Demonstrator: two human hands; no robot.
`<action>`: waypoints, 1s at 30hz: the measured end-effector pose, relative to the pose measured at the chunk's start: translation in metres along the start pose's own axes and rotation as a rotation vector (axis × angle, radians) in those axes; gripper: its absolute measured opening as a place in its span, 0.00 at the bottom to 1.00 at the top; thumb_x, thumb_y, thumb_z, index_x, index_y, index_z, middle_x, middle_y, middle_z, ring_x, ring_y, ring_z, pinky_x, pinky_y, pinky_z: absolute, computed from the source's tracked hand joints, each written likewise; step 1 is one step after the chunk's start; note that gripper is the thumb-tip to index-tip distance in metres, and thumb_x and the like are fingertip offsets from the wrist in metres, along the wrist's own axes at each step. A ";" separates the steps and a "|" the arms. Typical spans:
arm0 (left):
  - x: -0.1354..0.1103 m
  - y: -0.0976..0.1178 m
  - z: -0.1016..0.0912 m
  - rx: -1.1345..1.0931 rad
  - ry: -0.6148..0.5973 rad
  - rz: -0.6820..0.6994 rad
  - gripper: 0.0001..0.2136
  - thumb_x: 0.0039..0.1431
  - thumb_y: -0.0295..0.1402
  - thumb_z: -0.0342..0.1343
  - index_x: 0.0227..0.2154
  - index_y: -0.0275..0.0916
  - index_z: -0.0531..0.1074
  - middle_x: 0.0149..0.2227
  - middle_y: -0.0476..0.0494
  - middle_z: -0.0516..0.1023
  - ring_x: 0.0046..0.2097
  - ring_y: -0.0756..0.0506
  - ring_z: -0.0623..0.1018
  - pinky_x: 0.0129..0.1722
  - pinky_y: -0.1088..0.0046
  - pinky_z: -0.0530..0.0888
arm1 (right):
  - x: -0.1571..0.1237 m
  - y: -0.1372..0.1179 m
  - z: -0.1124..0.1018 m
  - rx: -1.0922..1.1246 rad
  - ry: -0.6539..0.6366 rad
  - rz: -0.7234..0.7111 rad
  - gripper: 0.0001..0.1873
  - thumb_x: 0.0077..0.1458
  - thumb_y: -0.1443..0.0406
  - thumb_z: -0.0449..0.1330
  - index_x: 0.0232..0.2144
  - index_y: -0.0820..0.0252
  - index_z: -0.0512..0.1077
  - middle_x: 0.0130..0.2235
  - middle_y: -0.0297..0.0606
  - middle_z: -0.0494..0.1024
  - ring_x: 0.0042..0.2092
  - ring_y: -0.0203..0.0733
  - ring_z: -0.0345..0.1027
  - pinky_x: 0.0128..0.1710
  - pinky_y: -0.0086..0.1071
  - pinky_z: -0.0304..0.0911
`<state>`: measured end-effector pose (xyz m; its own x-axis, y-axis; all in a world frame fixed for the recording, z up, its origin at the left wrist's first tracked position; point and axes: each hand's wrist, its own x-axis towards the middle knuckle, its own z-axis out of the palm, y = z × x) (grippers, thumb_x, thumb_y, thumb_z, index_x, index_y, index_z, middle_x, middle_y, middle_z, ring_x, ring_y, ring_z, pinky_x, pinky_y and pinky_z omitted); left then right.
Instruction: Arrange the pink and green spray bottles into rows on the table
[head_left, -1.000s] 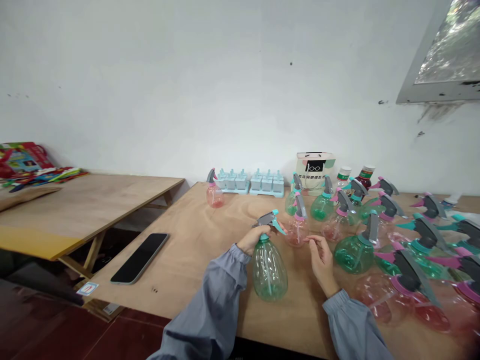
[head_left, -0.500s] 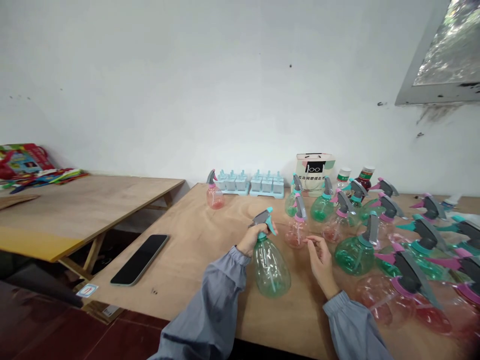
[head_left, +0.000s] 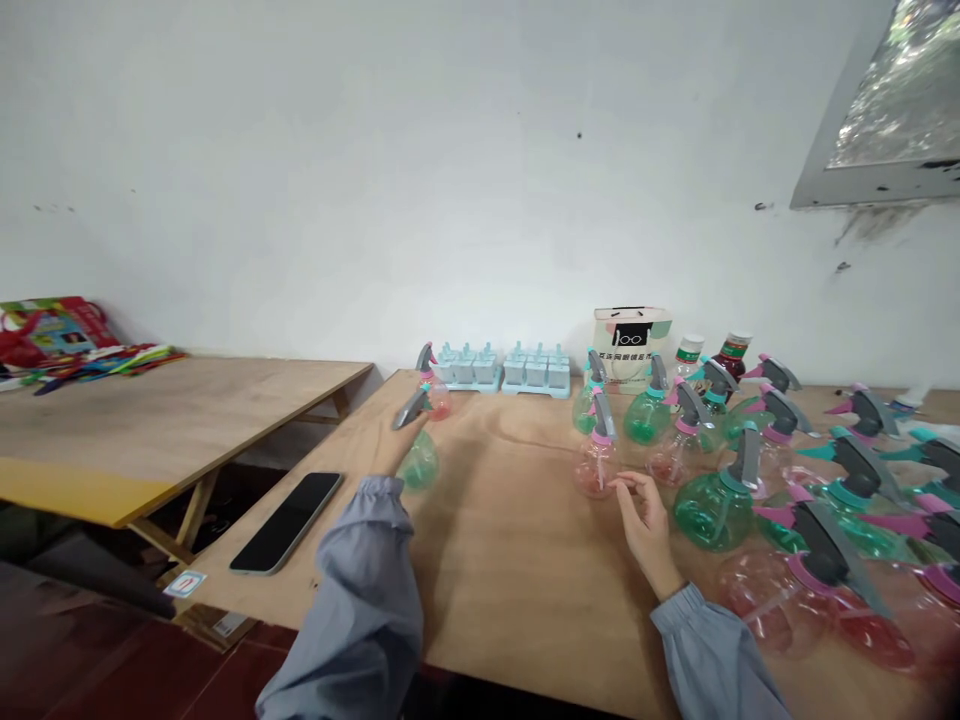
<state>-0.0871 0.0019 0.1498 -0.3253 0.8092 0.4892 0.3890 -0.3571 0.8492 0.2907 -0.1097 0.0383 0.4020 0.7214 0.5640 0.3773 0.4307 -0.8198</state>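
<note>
Out to the left, my left hand (head_left: 403, 446) is closed around the neck of a green spray bottle (head_left: 420, 462) with a grey and teal trigger head. The bottle tilts, and my wrist hides part of it. Just behind it stands a pink spray bottle (head_left: 439, 402) with a grey head. My right hand (head_left: 643, 515) rests beside another pink spray bottle (head_left: 596, 470), its fingers loosely bent and apart, fingertips at the bottle's lower side. Whether they touch it I cannot tell. A green spray bottle (head_left: 712, 515) stands to the right of that hand.
Several more pink and green spray bottles crowd the right side of the wooden table (head_left: 510, 560). Light-blue popsicle moulds (head_left: 536, 372) and a paper bag (head_left: 631, 350) stand along the wall. A phone (head_left: 286, 524) lies near the left edge; a second table (head_left: 187, 410) is beyond a gap.
My left hand has carried the green spray bottle from the table's middle leftward and back, close to the lone pink bottle. My right hand has hardly moved.
</note>
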 end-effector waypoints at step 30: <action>0.087 -0.079 0.014 -0.186 0.176 0.136 0.41 0.39 0.35 0.73 0.56 0.41 0.57 0.54 0.32 0.74 0.54 0.42 0.76 0.55 0.60 0.72 | 0.003 0.003 0.005 -0.054 -0.046 -0.001 0.17 0.57 0.50 0.58 0.39 0.56 0.70 0.37 0.41 0.78 0.40 0.46 0.74 0.43 0.39 0.68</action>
<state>-0.1341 0.1072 0.1228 -0.4319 0.6602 0.6145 0.2803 -0.5493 0.7872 0.2888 -0.1038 0.0367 0.3632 0.7458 0.5584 0.4224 0.4024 -0.8122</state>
